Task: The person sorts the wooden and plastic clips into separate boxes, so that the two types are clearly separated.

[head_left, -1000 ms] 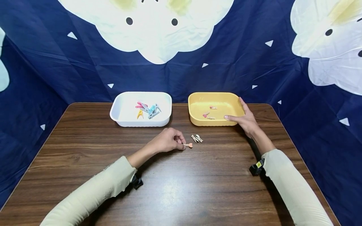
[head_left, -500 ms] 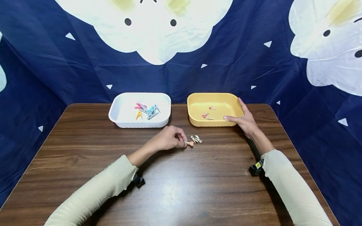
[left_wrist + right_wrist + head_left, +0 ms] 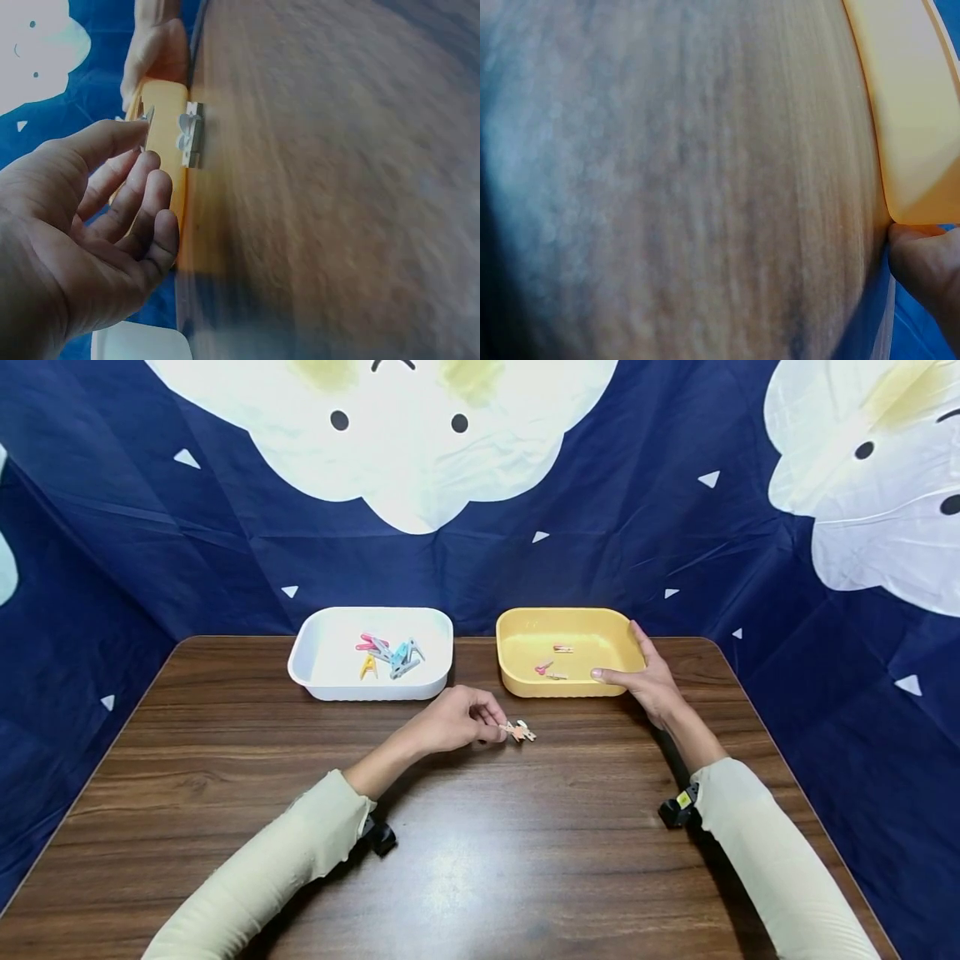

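Observation:
My left hand [image 3: 459,720] pinches a small clothespin with an orange heart [image 3: 517,732] between thumb and fingertips. In the head view it overlaps two small pale wooden clothespins [image 3: 528,734] lying on the table. The left wrist view shows those wooden clothespins [image 3: 193,135] in front of the yellow basin, with the held clothespin [image 3: 150,114] partly hidden by a finger. At the basin's right end, my right hand [image 3: 654,683] grips the yellow basin [image 3: 547,688], thumb at the front rim and fingers along the side. Several small clothespins [image 3: 561,649] lie inside it.
A white basin [image 3: 367,691] stands at the back left, holding several larger plastic clothespins [image 3: 401,657] in grey, blue, pink and yellow. Behind the brown wooden table [image 3: 480,843] hangs a dark blue cloth [image 3: 480,568] with white cloud shapes.
My left hand has moved right and slightly away with the orange-heart clothespin, from beside the two wooden clothespins to right at them. The right hand keeps its grip on the yellow basin.

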`<state>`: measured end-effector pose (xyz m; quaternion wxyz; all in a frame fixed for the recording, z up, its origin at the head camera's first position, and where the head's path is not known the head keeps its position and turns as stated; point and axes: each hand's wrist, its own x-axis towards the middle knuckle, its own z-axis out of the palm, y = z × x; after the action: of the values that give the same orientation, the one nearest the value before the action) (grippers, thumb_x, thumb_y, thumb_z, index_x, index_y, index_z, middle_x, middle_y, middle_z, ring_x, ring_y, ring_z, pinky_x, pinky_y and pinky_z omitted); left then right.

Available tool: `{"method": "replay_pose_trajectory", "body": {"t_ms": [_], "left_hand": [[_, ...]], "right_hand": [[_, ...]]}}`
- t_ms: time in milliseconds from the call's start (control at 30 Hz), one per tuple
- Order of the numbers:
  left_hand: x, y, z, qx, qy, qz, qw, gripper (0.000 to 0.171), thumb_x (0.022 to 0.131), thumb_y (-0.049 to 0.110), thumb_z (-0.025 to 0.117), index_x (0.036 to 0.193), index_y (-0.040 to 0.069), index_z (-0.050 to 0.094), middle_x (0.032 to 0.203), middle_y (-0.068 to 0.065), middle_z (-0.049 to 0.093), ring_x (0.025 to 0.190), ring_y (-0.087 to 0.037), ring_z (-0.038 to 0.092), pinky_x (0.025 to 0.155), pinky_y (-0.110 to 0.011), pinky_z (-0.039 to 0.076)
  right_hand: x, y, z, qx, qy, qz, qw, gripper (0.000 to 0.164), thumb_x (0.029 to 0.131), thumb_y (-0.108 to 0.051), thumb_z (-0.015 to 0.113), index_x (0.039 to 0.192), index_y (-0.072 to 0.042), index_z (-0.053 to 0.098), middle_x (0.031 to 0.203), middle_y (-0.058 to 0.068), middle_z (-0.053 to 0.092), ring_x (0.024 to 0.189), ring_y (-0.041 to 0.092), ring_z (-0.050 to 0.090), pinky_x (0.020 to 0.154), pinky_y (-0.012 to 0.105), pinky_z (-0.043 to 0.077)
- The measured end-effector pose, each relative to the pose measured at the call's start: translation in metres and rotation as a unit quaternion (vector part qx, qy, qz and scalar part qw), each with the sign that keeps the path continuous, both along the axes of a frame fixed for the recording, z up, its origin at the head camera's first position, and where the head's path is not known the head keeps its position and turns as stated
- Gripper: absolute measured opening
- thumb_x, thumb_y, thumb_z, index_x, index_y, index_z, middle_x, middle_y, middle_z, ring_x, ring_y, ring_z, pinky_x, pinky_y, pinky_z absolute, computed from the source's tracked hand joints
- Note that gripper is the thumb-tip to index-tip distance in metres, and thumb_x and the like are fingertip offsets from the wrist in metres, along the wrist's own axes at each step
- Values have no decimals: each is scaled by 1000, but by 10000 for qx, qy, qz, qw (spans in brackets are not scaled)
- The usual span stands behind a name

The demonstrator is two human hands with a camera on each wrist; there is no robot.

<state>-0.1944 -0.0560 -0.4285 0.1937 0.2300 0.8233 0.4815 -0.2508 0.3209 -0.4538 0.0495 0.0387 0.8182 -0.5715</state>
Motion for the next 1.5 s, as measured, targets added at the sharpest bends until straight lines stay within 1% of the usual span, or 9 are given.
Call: {"method": "replay_pose_trajectory", "body": {"t_ms": [133, 233, 300, 433, 567, 933, 1000, 1167, 1500], "left_hand": [[-2, 3, 3, 118, -49, 51, 9999, 6, 97, 9, 87, 101, 8, 83, 89, -2, 80, 80, -22, 74, 68, -35, 64], [-4, 4, 6, 159, -4, 131, 9998, 6, 96, 9, 87, 101, 9, 83, 90, -2, 80, 83, -25, 76, 67, -35, 64], [-5, 5, 7, 171, 75, 184, 9997, 7, 96, 10, 88, 101, 10, 84, 90, -2, 81, 83, -24, 76, 68, -33, 63], [-7, 7, 11, 155, 326, 261, 9990, 8, 95, 15, 90, 101, 13, 85, 90, 0, 81, 81, -15, 73, 72, -27, 58], [-8, 11, 14, 309, 437, 290, 9981, 9, 94, 16, 90, 101, 12, 85, 87, 2, 79, 80, -10, 68, 74, -25, 54], [-12, 22, 24, 652, 390, 507, 9958, 10, 94, 12, 90, 101, 10, 84, 89, 0, 78, 81, -12, 67, 76, -24, 54], [-14, 24, 25, 757, 340, 535, 9951, 10, 94, 12, 90, 101, 9, 84, 90, 0, 78, 82, -13, 67, 77, -24, 54], [-18, 27, 25, 963, 419, 649, 9924, 9, 94, 12, 89, 101, 8, 84, 90, -1, 78, 85, -14, 69, 78, -24, 55], [-25, 33, 24, 1091, 528, 904, 9885, 10, 94, 11, 88, 101, 7, 84, 89, 0, 77, 83, -12, 68, 76, -22, 54]], "right_hand": [[0, 0, 1, -13, -7, 12, 10000, 127, 96, -23, 93, 182, -41, 1, 192, -7, 0, 178, 23, 10, 145, 45, 17], [0, 0, 1, -7, -2, 21, 10000, 127, 96, -23, 93, 182, -42, 1, 192, -7, 0, 178, 23, 10, 145, 45, 17], [0, -1, 1, 0, 1, 20, 10000, 127, 96, -23, 92, 182, -42, 1, 192, -7, 0, 178, 23, 10, 145, 45, 17], [0, 0, 0, 2, 2, 5, 10000, 127, 96, -23, 92, 182, -41, 0, 192, -7, -1, 178, 23, 10, 145, 45, 17], [1, 0, 0, -28, 37, -15, 10000, 127, 95, -21, 92, 182, -40, 1, 192, -8, 0, 178, 23, 10, 145, 45, 16], [1, 0, 0, -46, 47, -24, 10000, 128, 95, -23, 93, 182, -42, 2, 192, -8, 1, 178, 23, 12, 145, 45, 17], [2, 0, 0, -29, 33, -30, 10000, 128, 95, -24, 94, 182, -42, 2, 192, -8, 1, 178, 23, 12, 145, 45, 18], [1, -1, 1, -17, 38, -53, 10000, 129, 93, -24, 95, 182, -41, 3, 192, -9, 2, 178, 23, 13, 144, 45, 18], [2, -1, 0, -103, 78, -62, 9999, 128, 93, -22, 94, 182, -40, 4, 192, -10, 3, 177, 22, 14, 145, 44, 18]]}}
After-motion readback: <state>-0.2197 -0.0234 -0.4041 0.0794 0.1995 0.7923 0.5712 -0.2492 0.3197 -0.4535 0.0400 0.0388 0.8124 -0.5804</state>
